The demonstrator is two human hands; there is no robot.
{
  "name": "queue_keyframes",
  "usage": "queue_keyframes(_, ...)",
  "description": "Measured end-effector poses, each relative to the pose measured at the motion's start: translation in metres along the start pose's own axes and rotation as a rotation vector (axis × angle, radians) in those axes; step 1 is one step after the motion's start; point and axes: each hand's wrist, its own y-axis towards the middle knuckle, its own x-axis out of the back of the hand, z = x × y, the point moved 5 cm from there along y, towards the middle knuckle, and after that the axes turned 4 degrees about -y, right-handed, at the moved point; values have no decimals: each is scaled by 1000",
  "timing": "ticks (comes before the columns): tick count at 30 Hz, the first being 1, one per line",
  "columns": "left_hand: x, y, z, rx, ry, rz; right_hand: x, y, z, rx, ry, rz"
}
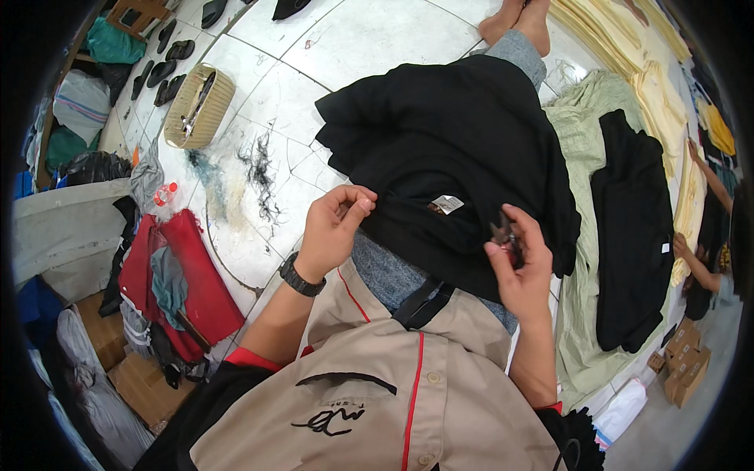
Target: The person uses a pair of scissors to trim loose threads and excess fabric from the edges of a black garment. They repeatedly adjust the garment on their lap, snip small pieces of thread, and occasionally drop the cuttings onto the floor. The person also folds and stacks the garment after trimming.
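A black knitted shirt (465, 118) lies over my lap, its round neck opening towards me. Inside the collar a white label (447, 204) bears writing. At the left side of the neckline my left hand (339, 226) pinches thumb and fingers together at the fabric edge; whether cloth is between them is hard to tell. My right hand (521, 259) holds small thread snips (506, 238) at the right side of the neckline, blades pointing up and away from me. The snips are partly hidden by the fingers.
Thread scraps (262, 176) litter the white tiles beside a woven basket (200, 106). Red cloth (197, 277) and a plastic bottle (165, 193) lie left. A folded black garment (630, 235) rests on pale green cloth (580, 341) at right. Another person's arms (701, 268) reach towards cream cloth (660, 112).
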Motion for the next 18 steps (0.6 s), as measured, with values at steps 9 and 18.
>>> queue_keyframes(9, -34, -14, -49, -493, 660, -134, -61, 19, 41, 312, -139, 62)
queue_keyframes(18, -24, -8, -29, -314, 450, -103, -95, 19, 75, 743, -810, 105)
